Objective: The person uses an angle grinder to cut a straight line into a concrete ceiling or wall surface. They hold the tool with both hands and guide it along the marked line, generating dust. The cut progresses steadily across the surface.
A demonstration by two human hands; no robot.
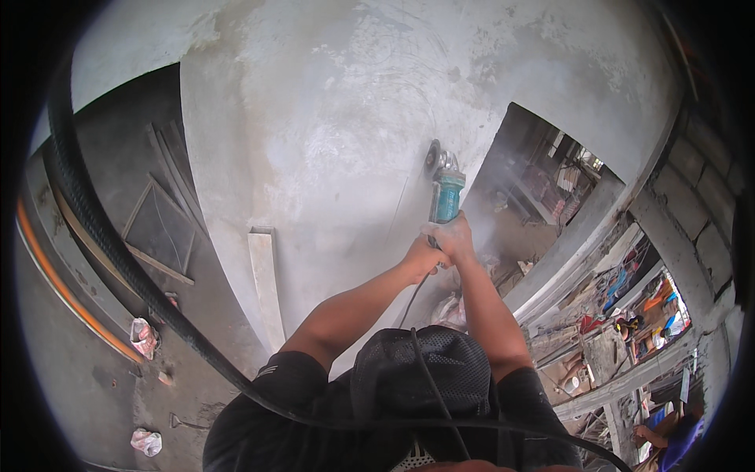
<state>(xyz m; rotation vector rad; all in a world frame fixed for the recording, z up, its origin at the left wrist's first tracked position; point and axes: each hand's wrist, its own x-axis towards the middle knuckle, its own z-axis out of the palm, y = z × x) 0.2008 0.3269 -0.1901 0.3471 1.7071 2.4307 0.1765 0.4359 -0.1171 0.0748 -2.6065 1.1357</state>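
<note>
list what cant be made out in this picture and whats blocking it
All in the head view:
- Rear of the grinder: covered by the left hand and right hand.
- Lower run of the cord: lost behind the cap.
- Whether the disc touches the wall: too small to tell.
- Other person, lower right: cut off by the picture's round edge.

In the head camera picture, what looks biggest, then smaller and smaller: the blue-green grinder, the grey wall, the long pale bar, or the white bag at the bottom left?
1. Grey wall
2. Pale bar
3. Grinder
4. White bag
That's only how they look in this view.
</note>
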